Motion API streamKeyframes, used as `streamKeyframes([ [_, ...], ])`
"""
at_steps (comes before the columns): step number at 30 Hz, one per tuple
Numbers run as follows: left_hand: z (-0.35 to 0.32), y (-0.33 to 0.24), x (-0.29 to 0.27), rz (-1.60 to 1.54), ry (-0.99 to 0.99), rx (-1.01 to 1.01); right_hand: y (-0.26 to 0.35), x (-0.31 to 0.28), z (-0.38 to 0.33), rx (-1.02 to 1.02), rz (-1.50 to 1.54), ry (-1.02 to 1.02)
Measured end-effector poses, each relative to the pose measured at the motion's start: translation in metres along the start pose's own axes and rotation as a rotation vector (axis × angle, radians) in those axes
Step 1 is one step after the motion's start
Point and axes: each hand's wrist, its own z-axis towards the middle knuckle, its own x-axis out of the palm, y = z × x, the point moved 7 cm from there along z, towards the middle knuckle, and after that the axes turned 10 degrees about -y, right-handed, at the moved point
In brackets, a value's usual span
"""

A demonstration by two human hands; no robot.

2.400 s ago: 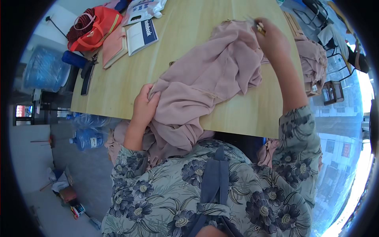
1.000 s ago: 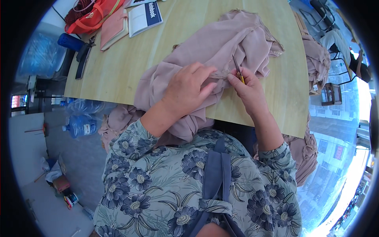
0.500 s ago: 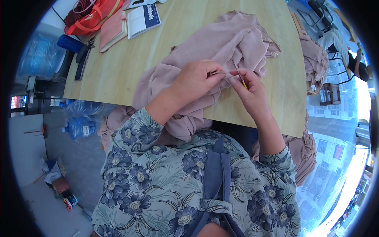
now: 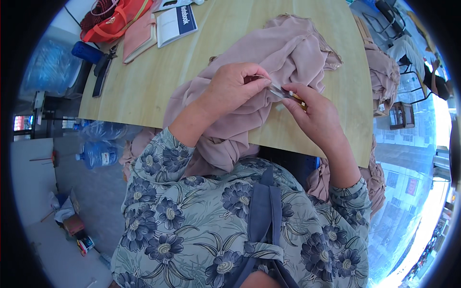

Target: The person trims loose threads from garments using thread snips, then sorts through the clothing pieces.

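1. Pinching, with the left hand (image 4: 236,90), fingers narrowed on a gathered bit of the dusty-pink cloth (image 4: 278,56) near the centre of the frame.
2. Gripping small snips (image 4: 277,91) in the right hand (image 4: 316,111), fingers closed round the handle, blades toward the left fingertips; impossible to tell how far apart at the tips.
3. Having the same cloth heaped over the tabletop (image 4: 139,89), from upper centre down past the lower edge.
4. Risking a nicked left fingertip, through a slip or hasty squeeze so near the blades.
5. Risking a hole, through loose folds bunched between the blades.
6. Risking a tug off line, through the hanging weight.
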Motion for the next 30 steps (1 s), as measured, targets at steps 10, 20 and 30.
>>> streamKeyframes([
  [10, 0.001, -0.004, 0.000, -0.009, -0.001, 0.035, 0.006, 0.008, 0.007, -0.031, -0.023, -0.043],
  [20, 0.001, 0.005, 0.002, 0.006, 0.014, 0.017, 0.003, 0.011, 0.006, -0.011, -0.033, -0.023],
  [30, 0.001, 0.004, -0.011, -0.189, -0.075, -0.171, 0.000, 0.008, 0.001, -0.016, -0.037, -0.056],
])
